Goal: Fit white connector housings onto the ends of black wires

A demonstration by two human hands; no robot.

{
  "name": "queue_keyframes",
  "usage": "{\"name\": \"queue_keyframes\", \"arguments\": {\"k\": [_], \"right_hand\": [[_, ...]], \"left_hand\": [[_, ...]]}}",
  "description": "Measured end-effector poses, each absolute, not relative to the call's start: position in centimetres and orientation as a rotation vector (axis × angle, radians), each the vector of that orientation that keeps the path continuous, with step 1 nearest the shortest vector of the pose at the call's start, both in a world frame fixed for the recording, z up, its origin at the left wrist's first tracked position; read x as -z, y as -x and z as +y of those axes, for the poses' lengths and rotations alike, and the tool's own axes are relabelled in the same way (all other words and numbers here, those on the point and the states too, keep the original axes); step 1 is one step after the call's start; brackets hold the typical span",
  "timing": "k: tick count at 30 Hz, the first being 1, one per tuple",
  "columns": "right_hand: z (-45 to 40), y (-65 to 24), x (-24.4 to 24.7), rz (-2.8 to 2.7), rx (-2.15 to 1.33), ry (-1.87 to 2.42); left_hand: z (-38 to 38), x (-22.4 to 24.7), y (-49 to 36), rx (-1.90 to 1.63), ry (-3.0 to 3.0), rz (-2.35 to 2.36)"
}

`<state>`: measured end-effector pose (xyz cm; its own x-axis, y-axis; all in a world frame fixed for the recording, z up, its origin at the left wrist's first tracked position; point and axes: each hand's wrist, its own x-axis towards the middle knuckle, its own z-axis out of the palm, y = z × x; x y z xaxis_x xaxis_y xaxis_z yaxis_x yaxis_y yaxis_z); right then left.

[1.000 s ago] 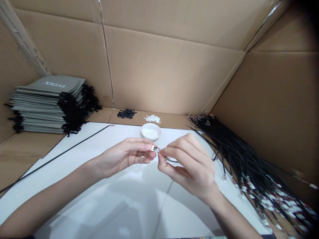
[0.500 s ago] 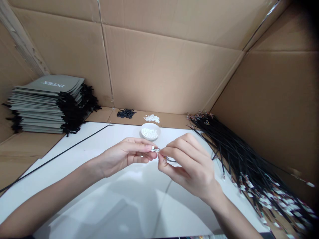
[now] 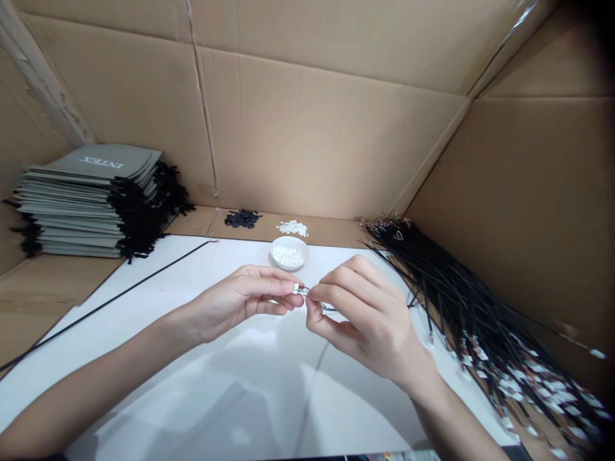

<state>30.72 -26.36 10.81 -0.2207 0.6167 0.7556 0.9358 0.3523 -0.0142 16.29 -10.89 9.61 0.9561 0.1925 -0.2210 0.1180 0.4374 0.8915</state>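
Over the middle of the white table [image 3: 230,397], my left hand [image 3: 254,294] pinches a small white plastic connector [image 3: 296,289] between thumb and fingertips. My right hand [image 3: 360,317] faces it, closed on thin wires [image 3: 307,291] that run to the connector. Part of a dark cable [image 3: 329,308] shows under the right fingers. The wire tips inside the connector are too small to make out. Just beyond the hands stands a white bowl [image 3: 276,261] holding many small white connectors [image 3: 289,257].
Behind the bowl lie a pile of black tube pieces [image 3: 243,218] and a pile of small white pieces [image 3: 293,227]. Stacked grey INTEX sheets [image 3: 77,211] stand left. One black cable [image 3: 129,292] crosses the left side; many black cables [image 3: 446,282] lie right. Cardboard walls [image 3: 307,128] enclose the table.
Hardly anything differs. My right hand has shifted very slightly, still on the wires, and my left hand keeps its pinch on the connector.
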Motion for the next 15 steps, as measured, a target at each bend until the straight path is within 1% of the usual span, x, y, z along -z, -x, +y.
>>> {"name": "queue_keyframes", "arguments": {"k": [9, 15], "right_hand": [[-26.47, -30.73, -11.17, -1.987, 0.553, 1.391], [-26.24, -30.71, -10.96, -1.977, 0.606, 1.394]], "left_hand": [[-11.04, -9.69, -16.18, -0.111, -1.260, 0.302], [-10.97, -9.65, -16.12, -0.147, -1.343, 0.302]]}}
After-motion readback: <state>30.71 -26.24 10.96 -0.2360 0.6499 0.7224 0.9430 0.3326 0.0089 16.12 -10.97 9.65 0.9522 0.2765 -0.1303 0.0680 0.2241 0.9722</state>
